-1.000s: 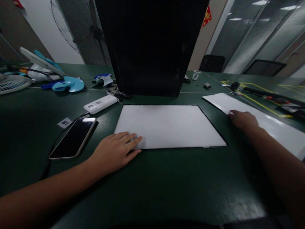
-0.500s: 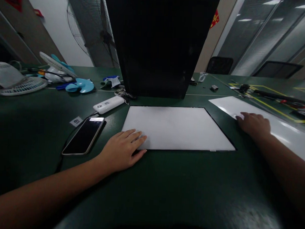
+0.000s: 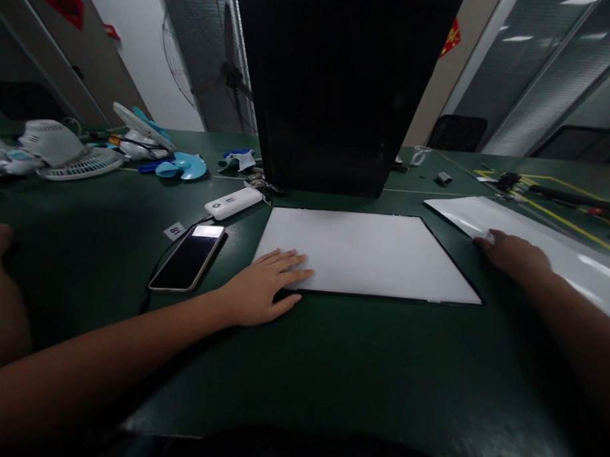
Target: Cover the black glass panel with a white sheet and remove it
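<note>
Fingers (image 3: 290, 260) flat, unclenched | left hand (image 3: 263, 290): white panel (image 3: 374, 254) | right hand (image 3: 514, 257): sheet (image 3: 569, 254) | green office table (image 3: 330, 369)

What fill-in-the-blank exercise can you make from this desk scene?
The left hand lies flat on the near corner of the ____ panel.
The right hand touches a glossy sheet lying ____ of that panel.
Beside the white power bank lies a dark ____.
Missing: white; right; smartphone.

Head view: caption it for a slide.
Left hand rests on the white panel, right hand touches a glossy sheet.
</note>
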Demonstrator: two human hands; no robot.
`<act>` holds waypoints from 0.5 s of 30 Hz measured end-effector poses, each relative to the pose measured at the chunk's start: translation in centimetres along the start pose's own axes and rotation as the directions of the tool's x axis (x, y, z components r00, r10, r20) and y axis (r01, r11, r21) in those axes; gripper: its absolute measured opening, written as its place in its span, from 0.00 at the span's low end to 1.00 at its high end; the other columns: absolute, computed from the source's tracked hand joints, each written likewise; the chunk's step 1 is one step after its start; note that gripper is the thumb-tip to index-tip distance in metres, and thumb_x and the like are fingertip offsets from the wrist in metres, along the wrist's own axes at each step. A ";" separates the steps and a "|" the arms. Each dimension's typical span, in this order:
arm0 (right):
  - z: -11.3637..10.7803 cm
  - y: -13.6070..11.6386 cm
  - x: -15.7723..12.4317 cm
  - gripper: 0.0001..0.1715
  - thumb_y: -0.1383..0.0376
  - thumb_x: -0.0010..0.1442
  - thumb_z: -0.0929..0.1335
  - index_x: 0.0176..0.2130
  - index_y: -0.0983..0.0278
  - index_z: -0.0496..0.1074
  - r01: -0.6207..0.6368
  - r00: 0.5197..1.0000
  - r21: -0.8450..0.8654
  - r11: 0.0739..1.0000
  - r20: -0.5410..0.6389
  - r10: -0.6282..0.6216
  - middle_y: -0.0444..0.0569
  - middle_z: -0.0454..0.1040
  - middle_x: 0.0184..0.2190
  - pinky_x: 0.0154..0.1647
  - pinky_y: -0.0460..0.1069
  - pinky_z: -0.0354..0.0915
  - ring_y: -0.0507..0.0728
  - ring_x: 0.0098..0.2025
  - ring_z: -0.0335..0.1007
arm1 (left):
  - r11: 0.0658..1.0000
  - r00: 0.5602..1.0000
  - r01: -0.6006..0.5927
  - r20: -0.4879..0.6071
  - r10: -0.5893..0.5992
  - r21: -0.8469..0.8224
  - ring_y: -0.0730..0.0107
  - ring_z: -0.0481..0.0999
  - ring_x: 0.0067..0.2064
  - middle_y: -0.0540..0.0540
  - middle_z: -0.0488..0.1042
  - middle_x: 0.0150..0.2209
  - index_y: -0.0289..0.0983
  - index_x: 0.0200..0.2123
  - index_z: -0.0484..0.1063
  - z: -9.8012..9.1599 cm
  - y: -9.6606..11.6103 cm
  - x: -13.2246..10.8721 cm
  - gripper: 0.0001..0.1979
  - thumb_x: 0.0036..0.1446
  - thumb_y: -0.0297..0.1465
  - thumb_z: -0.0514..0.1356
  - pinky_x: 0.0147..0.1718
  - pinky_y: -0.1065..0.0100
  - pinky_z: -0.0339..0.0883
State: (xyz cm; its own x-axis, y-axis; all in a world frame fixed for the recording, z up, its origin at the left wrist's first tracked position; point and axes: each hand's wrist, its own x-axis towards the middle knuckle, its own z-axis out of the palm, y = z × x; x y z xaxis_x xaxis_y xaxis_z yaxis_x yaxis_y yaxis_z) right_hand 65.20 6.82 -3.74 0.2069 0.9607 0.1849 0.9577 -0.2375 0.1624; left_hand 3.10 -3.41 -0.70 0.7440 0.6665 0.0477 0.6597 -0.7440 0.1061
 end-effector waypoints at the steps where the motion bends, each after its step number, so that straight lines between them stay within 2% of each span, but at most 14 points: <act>1: -0.4 -0.6 -0.2 0.52 0.39 0.70 0.49 0.71 0.73 0.63 -0.072 0.996 0.001 0.997 0.053 0.072 0.75 0.73 0.57 0.42 0.60 0.66 0.70 0.49 0.76 | 1.000 1.000 0.002 0.006 -0.002 -0.002 0.55 0.51 0.76 0.45 0.52 0.76 0.46 0.73 0.57 0.0 0.0 0.0 0.28 0.73 0.43 0.53 0.73 0.47 0.46; 3: -1.3 -1.8 -0.5 0.48 0.41 0.71 0.50 0.74 0.67 0.58 -0.199 0.971 -0.020 0.980 0.132 0.200 0.71 0.70 0.62 0.47 0.62 0.66 0.72 0.56 0.72 | 1.000 1.000 0.004 0.022 -0.003 -0.005 0.53 0.51 0.76 0.46 0.51 0.76 0.46 0.73 0.57 -0.1 0.0 0.0 0.29 0.73 0.44 0.53 0.73 0.47 0.45; 5: -2.1 -2.7 -0.7 0.44 0.44 0.72 0.50 0.73 0.64 0.58 -0.241 0.960 -0.055 0.969 0.135 0.246 0.68 0.70 0.62 0.48 0.63 0.67 0.74 0.58 0.71 | 1.000 0.999 0.004 0.032 -0.003 -0.011 0.53 0.51 0.76 0.47 0.50 0.76 0.47 0.73 0.57 -0.2 -0.1 0.0 0.29 0.73 0.45 0.53 0.74 0.48 0.44; 9: -2.9 -3.5 -1.2 0.39 0.46 0.72 0.50 0.71 0.60 0.61 -0.202 0.971 -0.117 0.973 0.106 0.214 0.65 0.73 0.59 0.45 0.62 0.68 0.75 0.55 0.73 | 1.000 0.999 0.008 0.033 -0.007 -0.029 0.53 0.50 0.76 0.48 0.50 0.76 0.48 0.73 0.56 -0.2 -0.1 -0.1 0.29 0.73 0.45 0.52 0.73 0.47 0.44; 15: -2.6 -3.1 -1.3 0.40 0.45 0.72 0.50 0.72 0.58 0.60 -0.186 0.979 -0.126 0.974 0.055 0.194 0.68 0.73 0.58 0.43 0.62 0.67 0.76 0.54 0.73 | 0.999 1.000 -0.002 0.028 0.003 -0.040 0.53 0.50 0.76 0.48 0.50 0.77 0.48 0.73 0.55 -0.1 -0.2 -0.2 0.29 0.74 0.45 0.52 0.73 0.46 0.44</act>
State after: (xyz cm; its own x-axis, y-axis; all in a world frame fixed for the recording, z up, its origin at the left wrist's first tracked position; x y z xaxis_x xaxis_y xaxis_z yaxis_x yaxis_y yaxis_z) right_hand 61.39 5.91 -1.99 0.3996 0.9027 0.1597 0.8694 -0.4285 0.2461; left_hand 2.81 -3.33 -0.63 0.7487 0.6626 0.0205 0.6534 -0.7429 0.1456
